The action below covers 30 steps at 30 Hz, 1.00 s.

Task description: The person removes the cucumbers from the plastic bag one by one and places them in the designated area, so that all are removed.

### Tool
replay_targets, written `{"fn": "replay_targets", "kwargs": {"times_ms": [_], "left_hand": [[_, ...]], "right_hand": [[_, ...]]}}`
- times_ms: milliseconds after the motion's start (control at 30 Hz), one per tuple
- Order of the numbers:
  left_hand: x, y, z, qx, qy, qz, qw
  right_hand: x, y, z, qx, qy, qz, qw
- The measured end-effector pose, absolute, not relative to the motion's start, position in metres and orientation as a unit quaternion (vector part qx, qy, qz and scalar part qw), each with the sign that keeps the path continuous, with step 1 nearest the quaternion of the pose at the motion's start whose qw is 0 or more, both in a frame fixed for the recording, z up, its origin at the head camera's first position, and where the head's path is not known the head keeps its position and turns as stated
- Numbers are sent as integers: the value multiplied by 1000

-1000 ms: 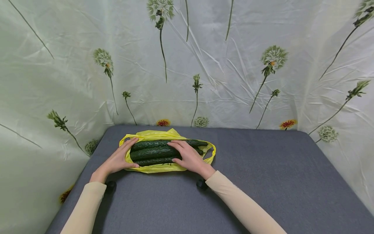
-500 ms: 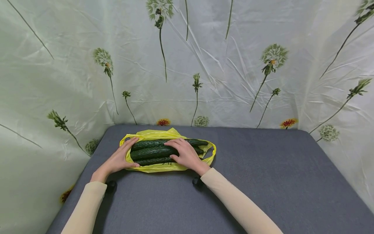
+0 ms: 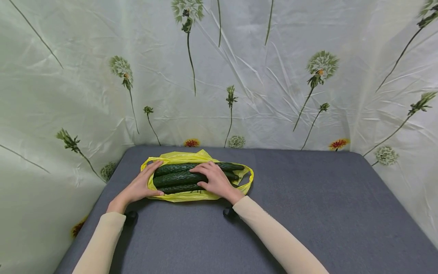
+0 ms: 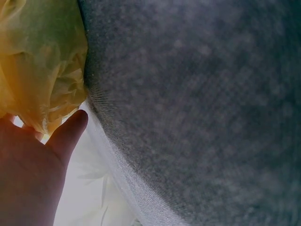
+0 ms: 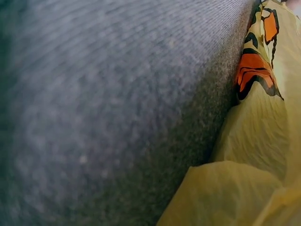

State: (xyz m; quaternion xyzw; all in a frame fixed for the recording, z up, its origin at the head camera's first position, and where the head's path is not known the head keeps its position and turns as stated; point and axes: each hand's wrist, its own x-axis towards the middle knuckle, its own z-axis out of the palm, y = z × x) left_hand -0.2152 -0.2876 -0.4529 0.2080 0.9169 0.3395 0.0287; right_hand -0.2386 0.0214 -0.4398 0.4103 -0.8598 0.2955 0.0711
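Observation:
A yellow plastic bag (image 3: 191,196) lies on its side on the grey surface, its opening facing up. Several long dark green cucumbers (image 3: 174,168) lie lengthwise inside it. My left hand (image 3: 138,186) holds the bag's left end, fingers over the far edge and thumb on the near edge. In the left wrist view that hand (image 4: 28,174) is at the crinkled bag end (image 4: 42,61). My right hand (image 3: 217,180) grips across the middle cucumber (image 3: 178,178), fingers on its far side and thumb on its near side; its palm is hidden. The right wrist view shows only the bag (image 5: 254,141).
The grey padded table (image 3: 308,213) stretches to the right and in front of the bag. Behind it hangs a pale curtain (image 3: 267,95) with printed flowers, which also closes off the left side. The bag's handle loop (image 3: 251,177) sticks out at the right.
My right hand has slid a little to the left along the cucumbers, its forearm following. My left hand and the bag have stayed nearly in place.

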Motion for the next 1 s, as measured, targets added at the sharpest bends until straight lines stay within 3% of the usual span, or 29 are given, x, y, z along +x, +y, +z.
{"fn": "replay_targets", "kwargs": {"times_ms": [1000], "left_hand": [[-216,-287,-455,197,912,357,37]], "right_hand": [[-239,18,-435,406,-862,293,78]]}}
